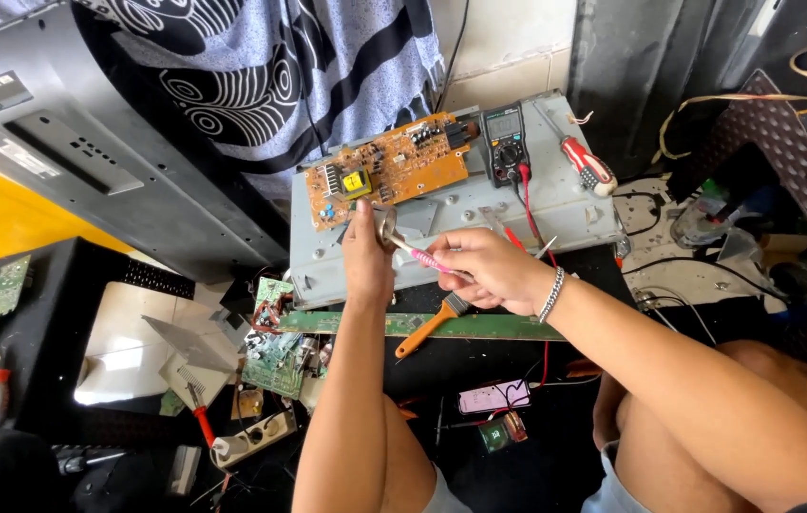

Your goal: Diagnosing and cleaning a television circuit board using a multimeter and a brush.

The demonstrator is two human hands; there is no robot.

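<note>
Left hand: our left hand was raised with its back to us, fingers closed on the round silver head of a small tool
Right hand: our right hand was closed in a pinch on the tool's pink handle, a bead bracelet on its wrist
Tool's place: the tool sat between our two hands, held up just in front of the grey metal panel
Long way of the tool: it ran from upper left to lower right, round head by the left hand, pink end in the right hand
Nearer hand: both hands touched it; the left hand was nearer the orange circuit board
Which way the board lay: the board lay flat on the panel, just above and beyond the left hand
Other things near: a meter lay to the right of the board, a red-handled screwdriver further right, and a brush with an orange handle below our hands on the dark worktop
</note>
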